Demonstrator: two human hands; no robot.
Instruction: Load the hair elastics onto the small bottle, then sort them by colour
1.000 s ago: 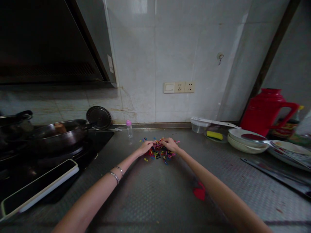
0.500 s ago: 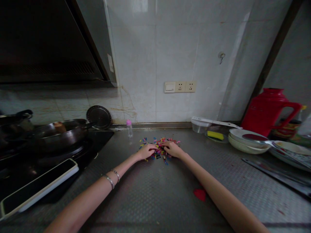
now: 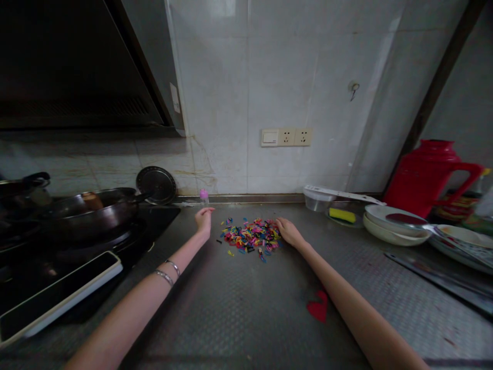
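A loose pile of small, many-coloured hair bands (image 3: 252,236) lies on the grey metal counter. To the left of the pile, my left hand (image 3: 203,222) is raised with its fingers pressed together; whatever may be between them is too small to make out. Just behind it stands a small clear bottle with a pink cap (image 3: 204,195), its lower part covered by the hand. My right hand (image 3: 289,232) rests at the pile's right edge, fingers stretched out and touching the nearest bands.
At left are a phone-like slab (image 3: 61,295) on the black stove (image 3: 115,262) and a pan (image 3: 100,216). A red heart-shaped piece (image 3: 318,307) lies by my right forearm. On the right stand a yellow sponge (image 3: 342,215), bowls (image 3: 393,234), a knife (image 3: 435,280) and a red thermos (image 3: 421,180).
My left hand has lifted off the pile and moved left, in front of the bottle. My right hand has drawn back to the pile's right edge, so the bands now show.
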